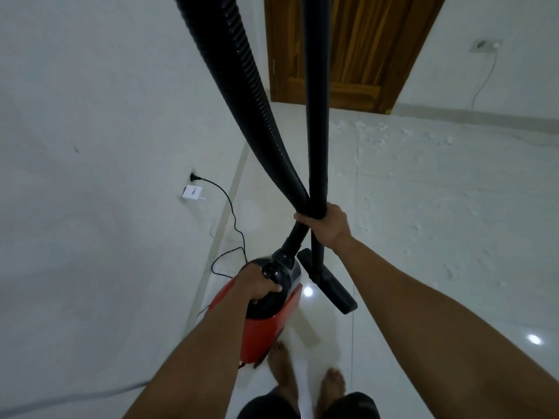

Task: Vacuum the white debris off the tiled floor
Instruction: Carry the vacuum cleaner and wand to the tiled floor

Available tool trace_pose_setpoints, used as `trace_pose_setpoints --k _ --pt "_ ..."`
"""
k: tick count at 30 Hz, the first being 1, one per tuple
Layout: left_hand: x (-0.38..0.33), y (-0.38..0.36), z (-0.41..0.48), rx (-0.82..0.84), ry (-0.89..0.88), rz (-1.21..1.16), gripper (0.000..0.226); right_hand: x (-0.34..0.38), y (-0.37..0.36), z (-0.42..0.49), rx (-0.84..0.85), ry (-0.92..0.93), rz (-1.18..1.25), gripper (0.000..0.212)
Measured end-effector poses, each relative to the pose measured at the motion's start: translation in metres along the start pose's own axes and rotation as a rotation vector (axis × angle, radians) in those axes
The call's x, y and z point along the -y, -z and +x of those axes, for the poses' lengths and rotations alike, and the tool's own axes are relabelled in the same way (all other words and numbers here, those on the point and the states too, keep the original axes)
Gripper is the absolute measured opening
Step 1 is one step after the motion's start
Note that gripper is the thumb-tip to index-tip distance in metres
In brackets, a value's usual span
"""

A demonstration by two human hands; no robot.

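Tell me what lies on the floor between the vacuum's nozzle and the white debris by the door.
Only bare glossy tiled floor, in the head view, separates the floor nozzle from the white debris.

Glossy pale floor tiles (423, 297) mirroring ceiling lights, powdery white debris (393, 140) lying matt on them, ribbed black plastic hose (242, 71), smooth black wand tube (316, 86), shiny red plastic vacuum body (266, 328), varnished grained wooden door (357, 49), matt painted wall (90, 116)

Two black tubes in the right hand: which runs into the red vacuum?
The ribbed hose, on the left, joins the red vacuum; the smooth pipe beside it ends at the floor head.
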State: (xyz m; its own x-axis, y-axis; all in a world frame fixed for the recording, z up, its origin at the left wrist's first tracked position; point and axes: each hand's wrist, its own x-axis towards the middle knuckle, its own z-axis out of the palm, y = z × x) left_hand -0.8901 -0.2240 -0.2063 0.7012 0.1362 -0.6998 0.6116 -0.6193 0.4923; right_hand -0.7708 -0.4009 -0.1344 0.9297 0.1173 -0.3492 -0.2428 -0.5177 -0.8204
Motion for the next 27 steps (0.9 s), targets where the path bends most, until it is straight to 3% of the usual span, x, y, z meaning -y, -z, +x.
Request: trace_pose_setpoints --k 6,16,27 --pt "0.021 -0.064 -0.012 -0.036 0.034 0.054 0.055 -0.054 0.001 -0.035 -0.028 -0.026 -0.026 0.054" --pt "0.044 -0.194 0.008 0.019 -0.028 0.069 0.069 -0.174 0.020 -0.072 -0.160 -0.106 -0.042 0.044" --pt "0.068 -0.254 0.060 0.047 0.007 0.044 0.065 -0.246 -0.004 -0.042 -0.166 -0.122 -0.078 0.042"
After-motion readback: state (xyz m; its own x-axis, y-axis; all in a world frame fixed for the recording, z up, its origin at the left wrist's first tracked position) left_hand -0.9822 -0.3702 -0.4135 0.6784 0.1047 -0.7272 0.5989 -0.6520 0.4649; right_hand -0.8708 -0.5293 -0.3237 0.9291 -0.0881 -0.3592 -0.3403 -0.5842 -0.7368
